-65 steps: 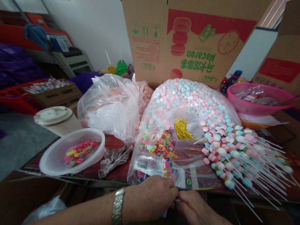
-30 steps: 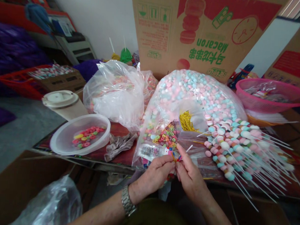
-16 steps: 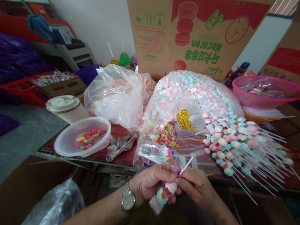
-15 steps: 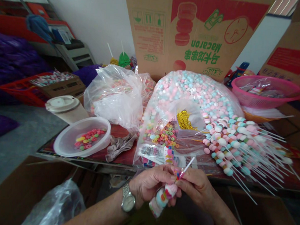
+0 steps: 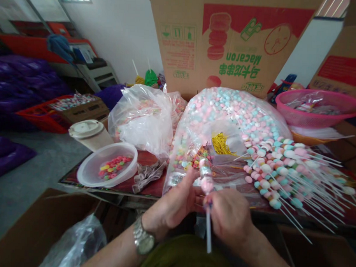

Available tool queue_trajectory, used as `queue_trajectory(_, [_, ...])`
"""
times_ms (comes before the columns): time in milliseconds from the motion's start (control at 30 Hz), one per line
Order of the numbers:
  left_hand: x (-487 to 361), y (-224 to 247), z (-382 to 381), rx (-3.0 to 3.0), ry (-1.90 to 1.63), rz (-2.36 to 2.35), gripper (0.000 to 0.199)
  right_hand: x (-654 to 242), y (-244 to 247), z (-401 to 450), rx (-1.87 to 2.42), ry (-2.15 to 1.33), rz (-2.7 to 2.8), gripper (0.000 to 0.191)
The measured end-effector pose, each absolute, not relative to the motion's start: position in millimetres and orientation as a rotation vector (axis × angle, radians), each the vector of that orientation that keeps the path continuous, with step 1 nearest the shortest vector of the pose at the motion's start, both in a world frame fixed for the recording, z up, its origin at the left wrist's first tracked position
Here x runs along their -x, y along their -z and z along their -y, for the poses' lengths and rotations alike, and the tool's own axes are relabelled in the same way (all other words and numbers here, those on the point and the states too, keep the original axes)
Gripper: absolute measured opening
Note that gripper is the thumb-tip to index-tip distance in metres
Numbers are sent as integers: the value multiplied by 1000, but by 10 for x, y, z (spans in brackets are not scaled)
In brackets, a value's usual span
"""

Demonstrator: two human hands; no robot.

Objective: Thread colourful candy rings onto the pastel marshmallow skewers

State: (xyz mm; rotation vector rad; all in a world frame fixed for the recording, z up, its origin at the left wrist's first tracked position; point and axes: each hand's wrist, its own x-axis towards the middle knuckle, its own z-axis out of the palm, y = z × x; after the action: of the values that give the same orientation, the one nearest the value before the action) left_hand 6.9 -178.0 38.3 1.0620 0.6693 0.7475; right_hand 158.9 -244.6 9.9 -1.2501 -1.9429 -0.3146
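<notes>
One wrapped marshmallow skewer, white stick downward, at the near edge of the bench, neck clenched in the fingers of the right hand; left hand alongside, fingers spread, contact unclear; beyond, gold ties, clear bag of marshmallows; rightward, heaped skewers.

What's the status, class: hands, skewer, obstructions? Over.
Right hand closed around marshmallow skewer, stick toward wearer. Left hand spread beside it, contact unclear. Skewer pile off to the right; no obstruction visible.
</notes>
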Motion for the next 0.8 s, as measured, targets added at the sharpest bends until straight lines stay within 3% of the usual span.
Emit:
queue_trajectory(133, [149, -579, 1720, -965, -574, -308, 80, -1489, -57, 2391, 1442, -526, 1638, 26])
queue_trajectory(233, [201, -588, 1785, -1293, -321, -556, 65, -1419, -136, 2408, 1462, -862, 1219, 28])
queue_trajectory(333, [84, -462, 1884, -1409, -361, -750, 42, -1263, -196, 2463, 1329, -1088, 1121, 26])
queue_trajectory(467, [-123, -220, 1903, -1335, -495, -830, 42, -1179, -143, 2488, 1347, -1639, 849, 40])
queue_trajectory(533, [-206, -124, 1883, -1398, -653, -1006, 45, -1246, -103, 2497, 1421, -1579, 894, 48])
queue_trajectory(600, [-287, -63, 1899, -1621, -687, -1121, 45, -1361, -58, 2546, 1494, -1175, 1013, 44])
queue_trajectory(667, [-374, -31, 1965, -1988, -448, -977, 40, -1529, 12, 2680, 1502, -875, 1016, 42])
queue_trajectory(800, [-488, 1, 1994, -2515, 97, -469, 29, -2150, 234, 3343, 1664, -798, 763, 37])
